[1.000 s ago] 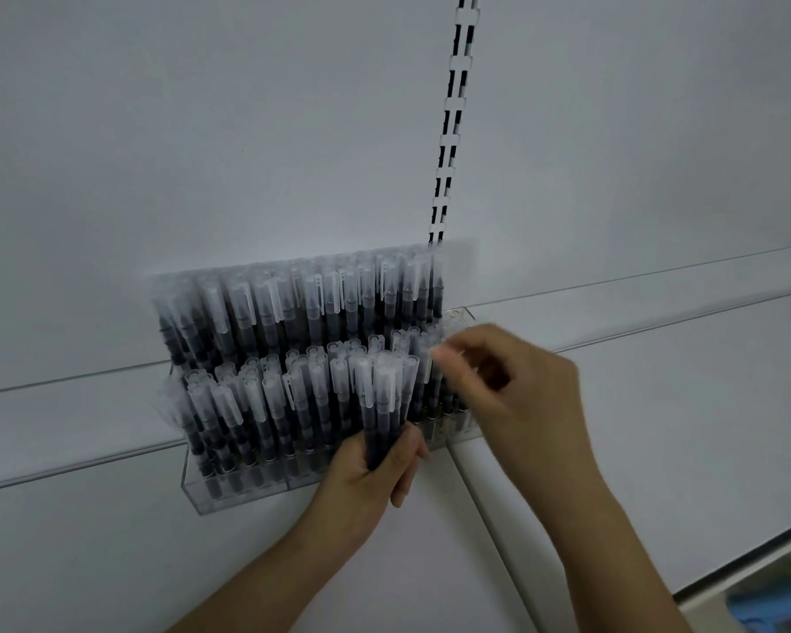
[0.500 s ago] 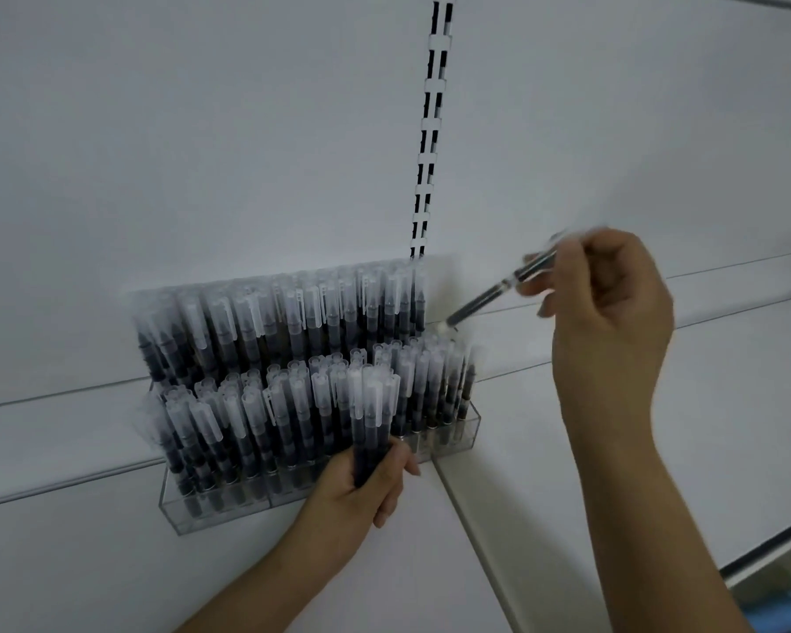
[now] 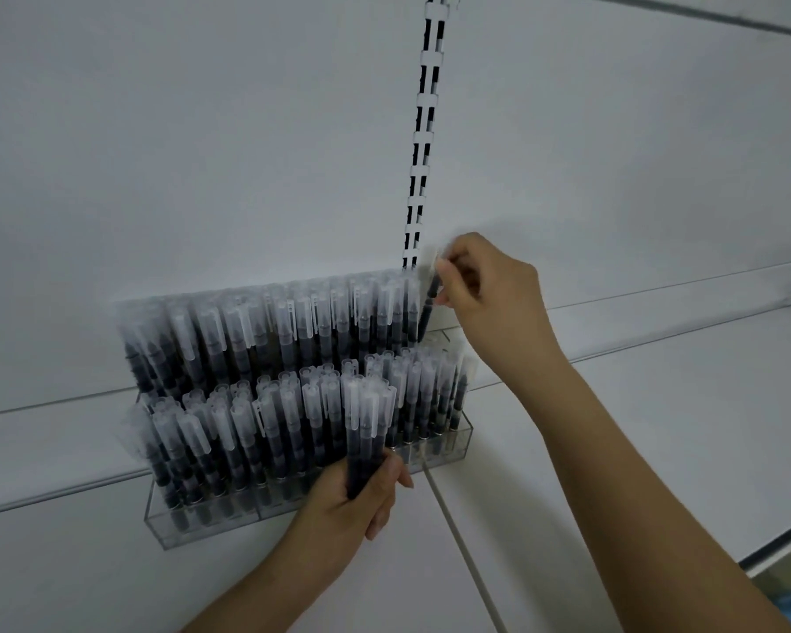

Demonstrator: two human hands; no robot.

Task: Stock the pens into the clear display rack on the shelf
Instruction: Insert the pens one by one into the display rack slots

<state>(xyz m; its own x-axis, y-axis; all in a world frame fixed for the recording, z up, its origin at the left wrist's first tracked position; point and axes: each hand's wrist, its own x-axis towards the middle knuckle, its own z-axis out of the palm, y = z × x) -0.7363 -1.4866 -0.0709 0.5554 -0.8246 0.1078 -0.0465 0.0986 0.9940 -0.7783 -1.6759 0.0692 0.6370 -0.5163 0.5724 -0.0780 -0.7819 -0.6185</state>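
Note:
A clear display rack (image 3: 461, 443) stands on the white shelf (image 3: 658, 427), its stepped rows packed with several black pens with frosted caps. My left hand (image 3: 352, 509) grips a small bundle of pens (image 3: 367, 431) upright in front of the rack's lower row. My right hand (image 3: 485, 290) pinches a single pen (image 3: 428, 303) near its cap and holds it almost upright at the right end of the rack's back row, its lower end down among the row's pens.
A slotted black-and-white upright strip (image 3: 423, 130) runs up the white back panel above the rack. The shelf's front edge (image 3: 772, 548) shows at lower right, with something blue below it. A seam between shelf boards runs forward from the rack.
My right hand has swung the single pen from a slanted hold out to the right over to the right end of the back row, turning it nearly upright. The left hand keeps its bundle.

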